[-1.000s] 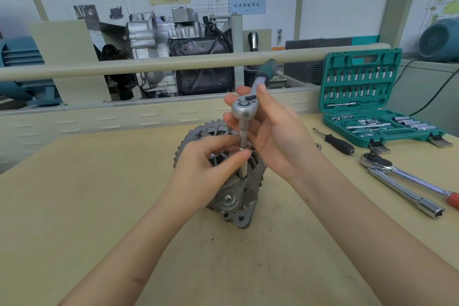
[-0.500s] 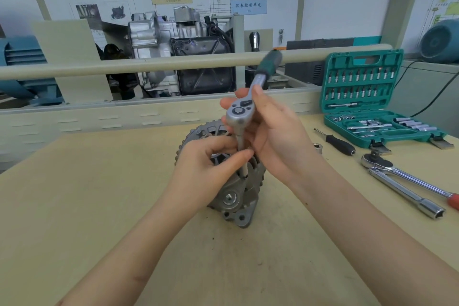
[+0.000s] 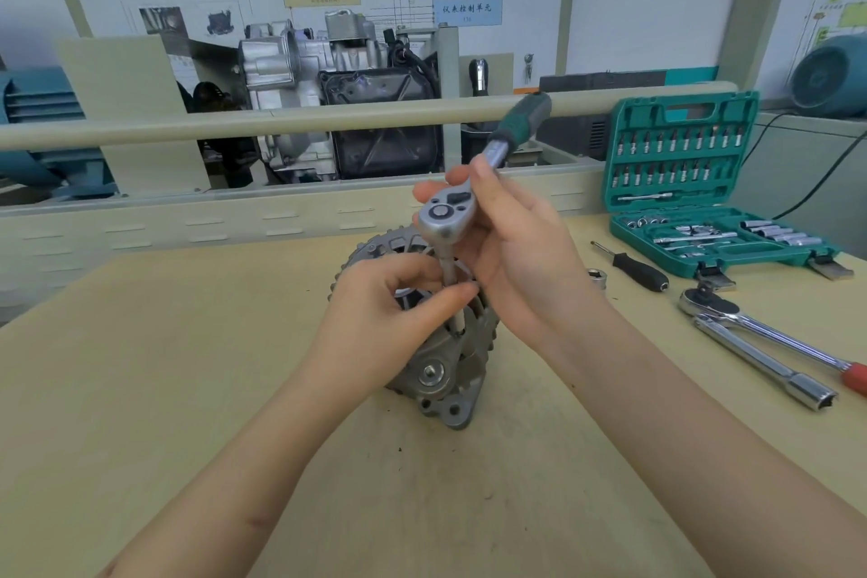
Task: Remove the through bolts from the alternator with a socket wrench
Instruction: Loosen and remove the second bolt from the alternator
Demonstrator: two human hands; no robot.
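Observation:
A grey alternator (image 3: 443,373) stands on the wooden table (image 3: 187,390) in the middle of the view. A small ratchet wrench (image 3: 443,214) with a green handle points up and to the right, and its extension bar and socket run down into the alternator's top. My right hand (image 3: 511,244) grips the ratchet's head from behind. My left hand (image 3: 389,310) pinches the extension bar between thumb and fingers, just above the housing. The bolt under the socket is hidden.
An open green socket set case (image 3: 694,183) sits at the back right. A black screwdriver (image 3: 633,268), a loose socket (image 3: 597,275), a larger ratchet (image 3: 769,333) and a long socket bar (image 3: 769,366) lie to the right. A rail (image 3: 234,122) and engine display stand behind.
The ratchet handle has swung to the right and tilted further over. Both hands stay on the tool above the alternator.

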